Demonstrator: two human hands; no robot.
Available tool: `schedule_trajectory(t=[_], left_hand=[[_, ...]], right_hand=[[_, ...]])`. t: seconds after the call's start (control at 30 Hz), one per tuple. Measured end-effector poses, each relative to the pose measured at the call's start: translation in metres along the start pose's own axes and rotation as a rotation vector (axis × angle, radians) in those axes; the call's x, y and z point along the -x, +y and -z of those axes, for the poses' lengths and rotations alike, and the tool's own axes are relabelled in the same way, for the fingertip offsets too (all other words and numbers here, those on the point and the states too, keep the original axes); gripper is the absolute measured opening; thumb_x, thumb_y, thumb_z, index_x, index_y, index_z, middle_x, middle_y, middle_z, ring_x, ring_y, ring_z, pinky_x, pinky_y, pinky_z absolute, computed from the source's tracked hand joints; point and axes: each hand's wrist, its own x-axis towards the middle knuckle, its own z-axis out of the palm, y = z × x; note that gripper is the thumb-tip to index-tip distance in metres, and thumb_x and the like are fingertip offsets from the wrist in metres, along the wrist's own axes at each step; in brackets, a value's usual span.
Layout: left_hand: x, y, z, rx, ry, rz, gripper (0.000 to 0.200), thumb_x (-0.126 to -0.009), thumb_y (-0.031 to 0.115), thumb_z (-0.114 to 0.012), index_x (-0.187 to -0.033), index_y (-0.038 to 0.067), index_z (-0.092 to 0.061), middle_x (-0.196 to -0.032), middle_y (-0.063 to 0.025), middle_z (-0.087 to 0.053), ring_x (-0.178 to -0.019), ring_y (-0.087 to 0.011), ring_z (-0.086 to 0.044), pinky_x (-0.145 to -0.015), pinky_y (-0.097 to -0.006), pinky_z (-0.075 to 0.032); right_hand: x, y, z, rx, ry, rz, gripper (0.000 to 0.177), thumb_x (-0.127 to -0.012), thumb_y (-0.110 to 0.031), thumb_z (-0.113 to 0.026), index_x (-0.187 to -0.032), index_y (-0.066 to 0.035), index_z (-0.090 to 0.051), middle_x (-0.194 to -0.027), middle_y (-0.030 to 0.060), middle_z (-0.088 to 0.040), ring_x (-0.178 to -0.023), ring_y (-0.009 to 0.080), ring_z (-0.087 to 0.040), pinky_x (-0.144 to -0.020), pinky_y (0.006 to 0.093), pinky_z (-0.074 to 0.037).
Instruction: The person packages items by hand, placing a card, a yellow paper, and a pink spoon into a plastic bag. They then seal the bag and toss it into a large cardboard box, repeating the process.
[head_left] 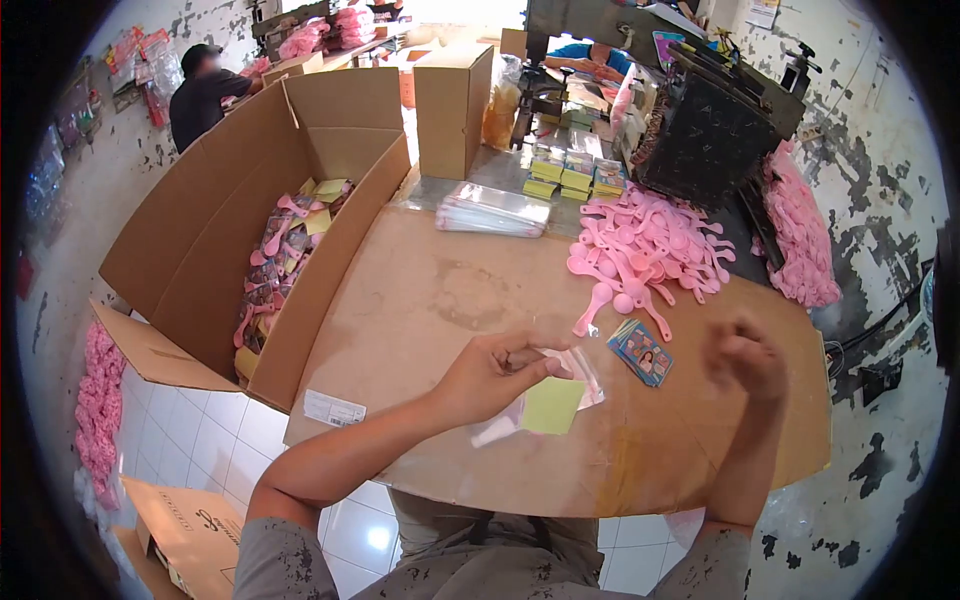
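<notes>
Pinched in left hand [495, 375] low over cardboard tabletop [420, 300]: clear bag [580, 370] with yellow card [552, 405]; right hand [745, 358] blurred, grip impossible to tell, perhaps loosely curled; could drop card if single pinch slackens.

The table [450, 290] has a top of plain brown cardboard, matt and slightly scuffed. Over its near edge, in the grip of the left hand [495, 375], the clear bag [585, 365] is thin, glossy, crinkled plastic film. The yellow-green card [553, 405] against it is matt paper. On the table's right half the pink spoons [645, 250] are smooth moulded plastic with a soft sheen, and the small printed cards [641, 352] look glossy. At the table's far edge the stack of clear bags [493, 210] shines. Left of the table the big box [200, 230] is matt corrugated cardboard. Below the table the white floor tiles [200, 440] are glazed and reflective. Right of the table the wall [870, 200] is rough, its paint flaking.
</notes>
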Motion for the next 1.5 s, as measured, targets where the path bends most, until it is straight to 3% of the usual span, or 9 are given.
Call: schedule_trajectory(t=[0.03,0.2,0.4,0.57,0.63,0.7,0.8,1.1,1.5], left_hand=[[-0.001,0.001,0.002,-0.004,0.015,0.014,0.036,-0.104,0.013,-0.064,-0.137,0.0,-0.061,-0.11,-0.0138,-0.078,-0.101,-0.0105,-0.07,-0.089,-0.026,-0.055],[-0.004,0.0,0.004,-0.013,0.072,0.067,0.036,-0.104,0.015,-0.065,-0.135,-0.004,-0.06,-0.109,-0.0149,-0.078,-0.101,-0.0112,-0.071,-0.089,-0.0266,-0.056],[-0.009,-0.011,0.007,-0.01,0.1,0.071,0.038,-0.104,0.015,-0.065,-0.135,-0.006,-0.059,-0.116,-0.0174,-0.075,-0.106,-0.0143,-0.071,-0.092,-0.0279,-0.056],[-0.012,-0.015,0.01,-0.01,0.06,0.102,0.032,-0.104,0.016,-0.065,-0.13,-0.002,-0.066,-0.12,-0.0135,-0.075,-0.11,-0.0147,-0.07,-0.094,-0.028,-0.055],[-0.011,-0.014,0.01,-0.034,0.035,0.116,0.03,-0.104,0.017,-0.065,-0.127,-0.001,-0.069,-0.119,-0.0112,-0.075,-0.109,-0.014,-0.069,-0.094,-0.0279,-0.055],[-0.011,-0.014,0.01,-0.037,0.023,0.144,0.028,-0.103,0.017,-0.066,-0.125,0.0,-0.072,-0.118,-0.0091,-0.076,-0.107,-0.0132,-0.07,-0.095,-0.0276,-0.055],[-0.011,-0.017,0.012,-0.1,0.022,0.148,0.028,-0.103,0.017,-0.066,-0.124,0.0,-0.072,-0.115,-0.0085,-0.076,-0.105,-0.0122,-0.07,-0.094,-0.0278,-0.055],[-0.009,-0.014,0.011,-0.078,0.145,0.122,0.029,-0.103,0.017,-0.067,-0.124,-0.003,-0.071,-0.108,-0.0108,-0.077,-0.096,-0.0131,-0.071,-0.087,-0.0279,-0.059],[-0.01,-0.018,0.019,-0.095,0.044,0.023,0.027,-0.1,0.008,-0.069,-0.125,-0.002,-0.072,-0.116,-0.0119,-0.075,-0.102,-0.0159,-0.071,-0.088,-0.0281,-0.058]], right_hand=[[0.016,0.006,0.033,-0.176,-0.067,0.031,0.008,-0.101,-0.012,-0.06,-0.1,-0.005,-0.059,-0.071,0.004,-0.057,-0.059,0.0135,-0.059,-0.053,0.0281,-0.048],[0.058,0.053,0.136,0.535,0.707,-0.151,0.014,-0.097,-0.001,-0.057,-0.111,-0.002,-0.059,-0.095,0.0137,-0.069,-0.09,0.0267,-0.072,-0.08,0.0393,-0.058],[0.095,0.079,0.131,1.889,0.747,-0.132,0.038,-0.091,-0.001,-0.059,-0.129,-0.005,-0.064,-0.126,0.0172,-0.067,-0.116,0.0402,-0.063,-0.099,0.0431,-0.05],[0.021,0.059,0.028,0.845,0.483,-0.105,0.04,-0.093,-0.006,-0.068,-0.132,-0.003,-0.063,-0.118,0.012,-0.071,-0.108,0.0232,-0.067,-0.092,0.035,-0.052],[-0.004,0.046,-0.028,0.643,0.185,-0.168,0.038,-0.095,-0.012,-0.07,-0.133,-0.005,-0.065,-0.114,0.008,-0.071,-0.101,0.0158,-0.066,-0.086,0.0312,-0.053],[-0.02,0.06,-0.061,0.534,0.025,0.01,0.036,-0.096,-0.015,-0.07,-0.13,-0.002,-0.067,-0.109,0.0077,-0.072,-0.097,0.0152,-0.067,-0.082,0.0292,-0.053],[-0.046,0.077,-0.089,0.267,-0.039,-0.088,0.031,-0.097,-0.016,-0.07,-0.123,0.001,-0.069,-0.105,0.0068,-0.073,-0.092,0.0122,-0.067,-0.079,0.0267,-0.053],[-0.056,0.102,-0.091,-0.101,0.038,-0.168,0.013,-0.096,-0.004,-0.07,-0.108,0.001,-0.071,-0.097,0.0048,-0.072,-0.089,0.0109,-0.068,-0.08,0.0285,-0.055],[-0.051,0.113,-0.078,-0.031,0.047,-0.061,0.016,-0.096,-0.001,-0.068,-0.11,0.004,-0.074,-0.1,0.0062,-0.072,-0.08,0.0112,-0.069,-0.074,0.0246,-0.055]])
